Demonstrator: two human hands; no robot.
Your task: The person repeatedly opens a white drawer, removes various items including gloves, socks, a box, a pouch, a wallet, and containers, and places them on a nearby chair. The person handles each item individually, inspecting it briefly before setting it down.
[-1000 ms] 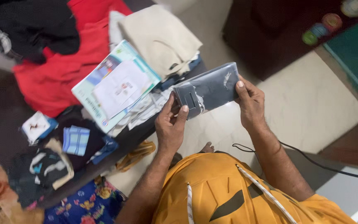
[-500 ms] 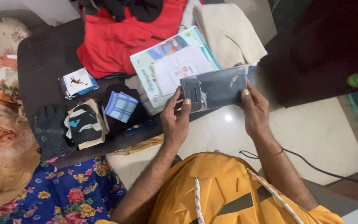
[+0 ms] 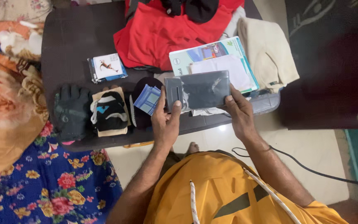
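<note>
I hold a flat dark grey packet in clear plastic (image 3: 199, 90) level over the near edge of a dark brown table (image 3: 73, 37). My left hand (image 3: 165, 122) grips its left end, thumb on top. My right hand (image 3: 239, 113) pinches its lower right corner. Under and behind the packet lies a white and teal flat package (image 3: 218, 58). Just left of my left hand sits a folded blue checked cloth (image 3: 148, 99) on a dark garment.
On the table lie black gloves (image 3: 71, 111), a black, white and beige folded bundle (image 3: 109, 112), a small white packet (image 3: 106, 67), a red garment (image 3: 162, 29) and a cream folded garment (image 3: 268, 52). Floral bedding (image 3: 42, 178) is at left. A black cable (image 3: 307, 168) crosses the pale floor.
The view has swung so the table sits more to the right and lower. Both hands kept hold of the grey packet, which now lies level rather than tilted.
</note>
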